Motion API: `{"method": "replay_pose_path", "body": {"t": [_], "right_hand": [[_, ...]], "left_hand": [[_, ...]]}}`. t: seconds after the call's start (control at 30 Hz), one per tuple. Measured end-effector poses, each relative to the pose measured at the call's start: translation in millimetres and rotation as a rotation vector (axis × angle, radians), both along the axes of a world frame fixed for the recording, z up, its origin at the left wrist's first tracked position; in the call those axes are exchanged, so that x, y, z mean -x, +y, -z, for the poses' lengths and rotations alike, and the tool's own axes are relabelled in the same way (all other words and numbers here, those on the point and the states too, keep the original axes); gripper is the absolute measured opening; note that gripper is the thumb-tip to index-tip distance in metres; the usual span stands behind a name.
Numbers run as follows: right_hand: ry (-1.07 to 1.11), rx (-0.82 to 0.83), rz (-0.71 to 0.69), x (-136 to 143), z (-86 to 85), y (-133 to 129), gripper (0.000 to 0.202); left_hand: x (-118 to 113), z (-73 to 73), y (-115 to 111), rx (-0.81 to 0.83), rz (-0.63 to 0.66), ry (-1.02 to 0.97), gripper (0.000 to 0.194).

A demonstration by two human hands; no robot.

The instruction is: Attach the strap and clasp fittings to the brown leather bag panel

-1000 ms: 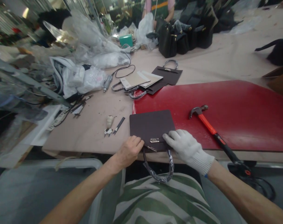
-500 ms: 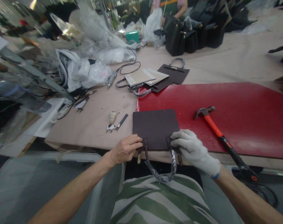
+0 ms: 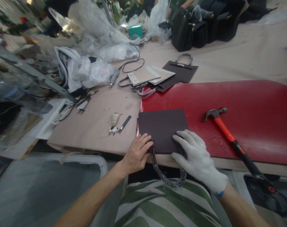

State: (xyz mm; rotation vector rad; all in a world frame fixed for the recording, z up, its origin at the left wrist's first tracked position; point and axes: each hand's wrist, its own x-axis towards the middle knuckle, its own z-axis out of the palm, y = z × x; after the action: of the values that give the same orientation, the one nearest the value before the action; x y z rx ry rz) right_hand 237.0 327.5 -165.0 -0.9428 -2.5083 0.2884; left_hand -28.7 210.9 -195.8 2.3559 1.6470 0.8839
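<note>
A dark brown bag panel point(image 3: 163, 126) lies flat at the table's front edge, partly over the red board. Its plastic-wrapped handle point(image 3: 165, 180) hangs off the edge toward my striped shirt. My bare left hand point(image 3: 139, 153) grips the panel's near left corner beside the handle's base, fingers close together on top; its thumb is partly hidden. My right hand point(image 3: 194, 156), in a white knit glove, rests on the near right part with fingers spread, covering the handle's other base. To the right, a claw hammer point(image 3: 226, 132) with a red and black handle lies across the board.
Left of the panel lie a tape-wrapped pronged tool point(image 3: 114, 123) and a flat dark pronged tool point(image 3: 124, 124). Farther back are more handled panels point(image 3: 167, 85) and a corded silver tool point(image 3: 114, 78). Black bags point(image 3: 183, 34) and plastic wrapping point(image 3: 96, 75) stand beyond.
My right hand has gone from pinching the panel's edge to lying spread on it. The left hand has shifted slightly at its corner. The whole view has turned a little.
</note>
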Motion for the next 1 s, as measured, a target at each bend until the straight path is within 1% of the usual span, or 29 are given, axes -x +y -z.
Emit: {"method": "replay_pose_path", "body": {"t": [0.17,0.33,0.5,0.57,0.63,0.7,0.8,0.83,0.87,0.9,0.93,1.0], "right_hand": [[-0.023,-0.027,0.049,4.5,4.2,7.2,0.051],[-0.024,-0.037,0.044,4.4,10.5,10.7,0.05],[-0.055,-0.029,0.069,5.7,7.5,8.2,0.05],[-0.054,-0.042,0.07,6.3,6.5,8.2,0.049],[-0.04,-0.075,0.062,6.1,6.8,9.3,0.048],[-0.026,-0.123,0.043,5.6,8.5,12.1,0.047],[-0.005,-0.186,0.011,5.9,12.8,18.8,0.047],[0.003,-0.202,0.004,6.3,14.1,21.0,0.047],[0.01,-0.212,-0.001,6.7,15.1,22.9,0.047],[0.015,-0.218,-0.006,7.2,15.7,24.3,0.047],[0.019,-0.22,-0.01,7.6,15.8,25.2,0.047],[0.021,-0.225,-0.018,8.5,15.1,26.0,0.047]], "left_hand": [[-2.4,-4.1,8.7,0.005,-0.022,0.046,0.06],[-3.2,-5.5,13.3,0.034,-0.02,0.081,0.059],[-3.4,-0.5,13.1,0.032,-0.028,0.033,0.064],[-2.9,-1.3,13.5,0.041,-0.023,0.029,0.064],[-2.6,-6.9,13.5,0.061,-0.018,0.02,0.061],[-1.6,-16.4,13.3,0.102,-0.004,-0.012,0.058],[6.4,-30.0,14.9,0.149,0.019,-0.139,0.055],[12.3,-33.1,16.5,0.144,-0.014,-0.183,0.051],[20.2,-35.3,18.8,0.124,-0.086,-0.21,0.045],[30.0,-36.8,21.8,0.101,-0.2,-0.212,0.037],[41.4,-37.8,25.8,0.09,-0.341,-0.186,0.03],[65.8,-39.3,36.7,0.126,-0.621,-0.085,0.021]]}}
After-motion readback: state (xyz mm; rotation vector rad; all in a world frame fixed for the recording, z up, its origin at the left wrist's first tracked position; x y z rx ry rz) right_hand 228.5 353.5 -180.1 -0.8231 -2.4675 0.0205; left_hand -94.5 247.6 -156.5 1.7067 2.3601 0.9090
